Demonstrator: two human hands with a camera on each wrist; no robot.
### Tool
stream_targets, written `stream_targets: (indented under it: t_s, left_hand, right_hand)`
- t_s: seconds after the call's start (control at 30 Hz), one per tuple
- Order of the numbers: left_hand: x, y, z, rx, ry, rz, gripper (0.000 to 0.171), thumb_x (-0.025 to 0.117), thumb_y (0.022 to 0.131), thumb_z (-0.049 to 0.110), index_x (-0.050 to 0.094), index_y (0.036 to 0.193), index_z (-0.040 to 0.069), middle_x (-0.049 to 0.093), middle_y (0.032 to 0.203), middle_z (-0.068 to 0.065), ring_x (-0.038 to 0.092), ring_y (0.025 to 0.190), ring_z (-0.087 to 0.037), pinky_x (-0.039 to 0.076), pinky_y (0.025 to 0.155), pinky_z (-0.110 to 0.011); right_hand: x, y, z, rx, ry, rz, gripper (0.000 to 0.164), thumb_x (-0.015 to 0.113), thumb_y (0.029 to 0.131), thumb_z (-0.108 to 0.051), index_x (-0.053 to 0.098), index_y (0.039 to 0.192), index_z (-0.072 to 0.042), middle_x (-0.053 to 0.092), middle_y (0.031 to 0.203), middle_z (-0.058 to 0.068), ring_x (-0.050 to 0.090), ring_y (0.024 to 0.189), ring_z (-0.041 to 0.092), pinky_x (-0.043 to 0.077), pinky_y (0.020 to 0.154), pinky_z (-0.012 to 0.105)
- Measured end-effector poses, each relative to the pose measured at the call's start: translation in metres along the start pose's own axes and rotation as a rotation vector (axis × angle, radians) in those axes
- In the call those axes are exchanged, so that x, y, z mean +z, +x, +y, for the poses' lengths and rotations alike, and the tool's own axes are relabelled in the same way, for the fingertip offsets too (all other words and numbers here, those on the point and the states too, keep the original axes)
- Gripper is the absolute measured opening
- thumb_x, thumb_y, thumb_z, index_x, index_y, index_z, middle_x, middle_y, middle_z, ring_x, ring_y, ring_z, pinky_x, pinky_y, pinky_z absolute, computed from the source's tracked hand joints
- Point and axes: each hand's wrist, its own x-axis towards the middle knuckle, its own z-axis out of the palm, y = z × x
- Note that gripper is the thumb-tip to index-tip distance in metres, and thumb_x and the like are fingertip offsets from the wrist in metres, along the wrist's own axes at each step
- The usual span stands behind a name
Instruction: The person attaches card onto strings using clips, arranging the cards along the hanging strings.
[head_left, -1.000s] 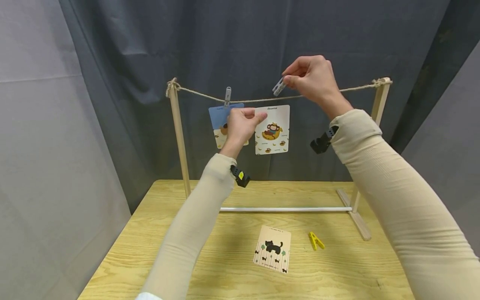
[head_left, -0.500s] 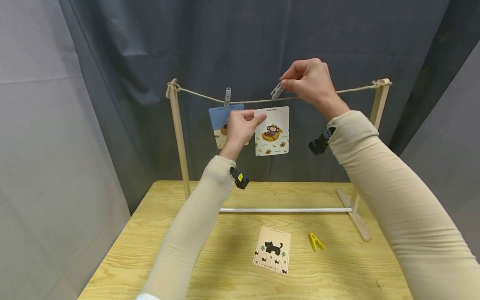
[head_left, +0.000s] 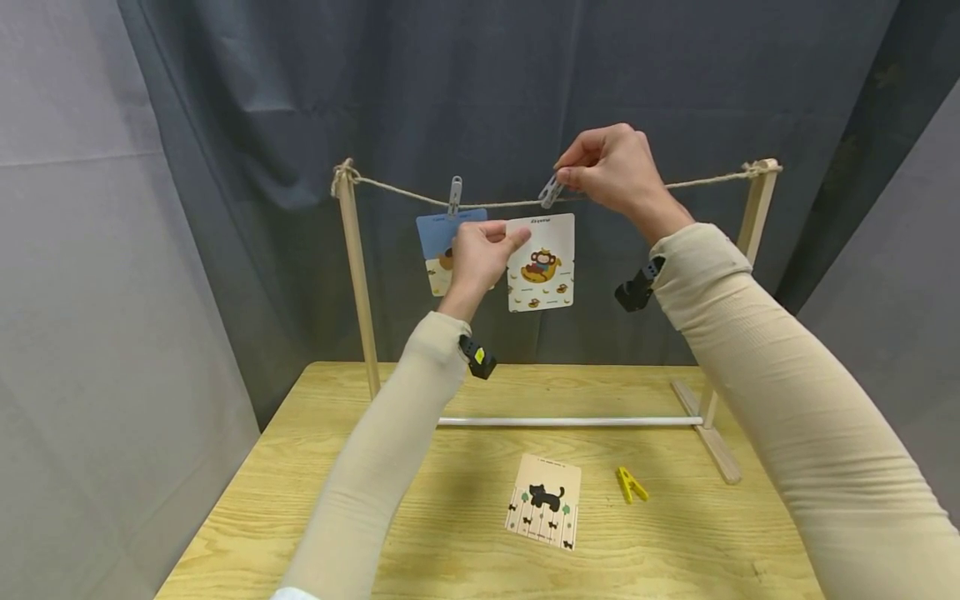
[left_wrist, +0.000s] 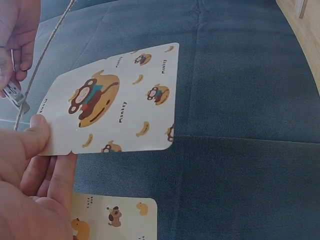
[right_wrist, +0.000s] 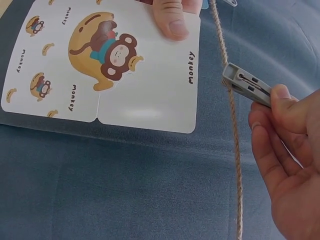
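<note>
My left hand (head_left: 480, 254) pinches the left edge of a white monkey card (head_left: 542, 265) between thumb and fingers. The card hangs upright, its top edge just below the twine (head_left: 510, 204). My right hand (head_left: 615, 171) pinches the handle end of a grey clothespin (head_left: 551, 192). In the right wrist view the jaws of this clothespin (right_wrist: 247, 82) overlap the twine, a little apart from the card's top edge. Left of my left hand, another grey clothespin (head_left: 455, 197) holds a blue-and-cream card (head_left: 442, 237) on the twine, partly hidden by my hand.
Wooden posts (head_left: 356, 283) hold the twine at both ends, with a white rod (head_left: 570, 422) low between them. On the wooden table (head_left: 300, 500) lie a black cat card (head_left: 544, 502) and a yellow clothespin (head_left: 632, 485). Dark curtain (head_left: 637, 67) hangs behind.
My right hand has moved down and slightly left, bringing the grey clothespin from above the twine onto it. The monkey card in my left hand has shifted slightly down and left.
</note>
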Motion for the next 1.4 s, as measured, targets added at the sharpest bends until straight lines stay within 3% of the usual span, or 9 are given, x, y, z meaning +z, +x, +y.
stream_targets:
  t_s: [0.13, 0.3, 0.83, 1.13, 1.4]
  left_hand:
    - [-0.0001, 0.0005, -0.0008, 0.0, -0.012, 0.0, 0.038, 0.086, 0.088, 0.031, 0.08, 0.115, 0.005, 0.079, 0.107, -0.012, 0.074, 0.094, -0.018, 0.06, 0.077, -0.032]
    - [-0.0001, 0.0017, 0.0006, -0.003, -0.017, 0.003, 0.038, 0.086, 0.088, 0.03, 0.079, 0.115, 0.004, 0.079, 0.106, -0.012, 0.075, 0.094, -0.018, 0.06, 0.077, -0.031]
    - [-0.0009, 0.0039, 0.0035, 0.013, -0.024, 0.013, 0.036, 0.085, 0.088, 0.029, 0.08, 0.114, 0.004, 0.078, 0.111, -0.013, 0.075, 0.099, -0.02, 0.06, 0.083, -0.033]
    - [-0.0009, 0.003, 0.0027, 0.031, -0.027, 0.0, 0.028, 0.084, 0.089, 0.027, 0.082, 0.104, 0.004, 0.08, 0.099, -0.01, 0.075, 0.089, -0.017, 0.057, 0.071, -0.027]
    - [-0.0005, 0.0024, 0.004, 0.03, -0.033, 0.002, 0.029, 0.085, 0.088, 0.027, 0.082, 0.104, 0.003, 0.08, 0.101, -0.011, 0.075, 0.089, -0.016, 0.057, 0.072, -0.027]
  right_hand:
    - [0.002, 0.0001, 0.0005, 0.002, -0.013, -0.009, 0.003, 0.08, 0.092, -0.019, 0.083, 0.092, -0.02, 0.078, 0.086, -0.001, 0.071, 0.073, 0.005, 0.054, 0.063, 0.019]
    - [0.0033, -0.0007, 0.0015, 0.005, -0.038, -0.037, 0.018, 0.078, 0.094, -0.021, 0.082, 0.105, -0.007, 0.079, 0.091, 0.003, 0.071, 0.075, 0.007, 0.053, 0.064, 0.02]
    - [0.0051, -0.0022, 0.0008, 0.015, -0.059, -0.083, 0.017, 0.079, 0.094, -0.022, 0.082, 0.107, -0.011, 0.079, 0.098, 0.007, 0.074, 0.081, 0.01, 0.055, 0.068, 0.02]
    - [0.0061, -0.0024, 0.0019, 0.02, -0.065, -0.108, 0.02, 0.078, 0.094, -0.024, 0.082, 0.11, -0.013, 0.079, 0.098, 0.005, 0.072, 0.08, 0.007, 0.054, 0.069, 0.021]
    - [0.0054, -0.0023, 0.0019, 0.023, -0.072, -0.115, 0.023, 0.078, 0.095, -0.026, 0.081, 0.113, -0.013, 0.079, 0.103, 0.006, 0.073, 0.083, 0.006, 0.054, 0.07, 0.02]
